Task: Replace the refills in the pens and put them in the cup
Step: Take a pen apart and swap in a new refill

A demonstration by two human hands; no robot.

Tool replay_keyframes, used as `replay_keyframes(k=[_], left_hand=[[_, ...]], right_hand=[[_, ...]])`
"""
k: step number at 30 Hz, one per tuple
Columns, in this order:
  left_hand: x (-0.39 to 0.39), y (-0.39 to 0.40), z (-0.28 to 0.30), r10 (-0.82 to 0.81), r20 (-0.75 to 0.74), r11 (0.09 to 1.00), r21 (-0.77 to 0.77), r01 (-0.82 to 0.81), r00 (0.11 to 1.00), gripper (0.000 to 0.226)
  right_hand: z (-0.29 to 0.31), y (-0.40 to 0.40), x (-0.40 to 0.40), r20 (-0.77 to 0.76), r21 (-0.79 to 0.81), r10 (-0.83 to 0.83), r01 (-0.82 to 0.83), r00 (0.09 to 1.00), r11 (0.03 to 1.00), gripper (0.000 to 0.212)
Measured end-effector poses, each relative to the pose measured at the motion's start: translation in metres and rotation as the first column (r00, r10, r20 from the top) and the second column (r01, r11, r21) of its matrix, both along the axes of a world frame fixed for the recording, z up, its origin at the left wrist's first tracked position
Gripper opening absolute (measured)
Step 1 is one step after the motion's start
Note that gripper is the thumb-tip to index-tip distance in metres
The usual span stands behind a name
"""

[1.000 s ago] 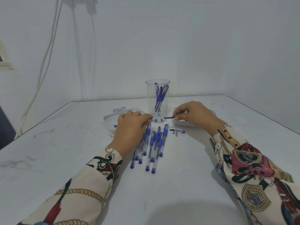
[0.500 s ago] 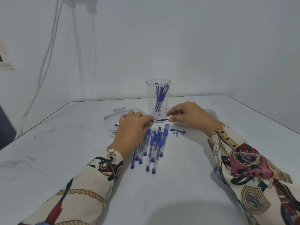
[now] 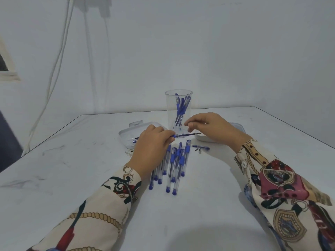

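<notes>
The left hand [image 3: 154,142] pinches a pen [image 3: 176,136] with its refill [image 3: 190,134] protruding; the right hand [image 3: 208,127] hovers loose, holding nothing — the thin refill could slip out or bend.

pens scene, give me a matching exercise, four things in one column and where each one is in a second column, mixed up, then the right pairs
Things:
1. clear cup
2. refill
3. row of pens
4. pen tip piece

Places:
A. lying on the table alone, in front of the right hand
B. lying side by side on the table, partly under the left hand
C. standing behind both hands, pens inside
D. sticking out from the left hand's fingertips

Pairs: 1-C, 2-D, 3-B, 4-A
</notes>
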State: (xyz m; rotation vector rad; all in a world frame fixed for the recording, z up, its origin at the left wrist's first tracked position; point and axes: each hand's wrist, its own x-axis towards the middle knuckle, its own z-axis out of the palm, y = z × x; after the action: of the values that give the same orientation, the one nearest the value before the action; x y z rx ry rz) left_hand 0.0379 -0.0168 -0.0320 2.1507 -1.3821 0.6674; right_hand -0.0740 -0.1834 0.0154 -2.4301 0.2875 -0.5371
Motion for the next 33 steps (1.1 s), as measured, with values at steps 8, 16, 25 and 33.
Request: replay_keyframes(k=[8,16,25,33], left_hand=[[0.002,0.0,0.001,0.003,-0.018,1.0,0.011,-0.003,1.0,0.03],[-0.001,-0.001,0.0,-0.04,-0.031,0.999,-0.005,0.04,0.999,0.031],[-0.003,-0.002,0.0,-0.056,0.043,0.998,-0.013,0.057,0.998,0.023],[-0.008,-0.003,-0.001,-0.094,0.09,0.995,-0.024,0.097,0.991,0.022]], right_hand=[[-0.003,-0.01,-0.01,-0.128,-0.115,-0.025,0.01,0.992,0.993,0.017],[-0.01,-0.006,-0.013,0.001,-0.072,-0.024,0.024,1.0,0.997,0.023],[-0.011,0.001,-0.015,0.056,-0.047,-0.001,0.004,0.998,0.999,0.017],[-0.013,0.002,-0.016,0.015,0.058,0.058,-0.059,0.998,0.997,0.016]])
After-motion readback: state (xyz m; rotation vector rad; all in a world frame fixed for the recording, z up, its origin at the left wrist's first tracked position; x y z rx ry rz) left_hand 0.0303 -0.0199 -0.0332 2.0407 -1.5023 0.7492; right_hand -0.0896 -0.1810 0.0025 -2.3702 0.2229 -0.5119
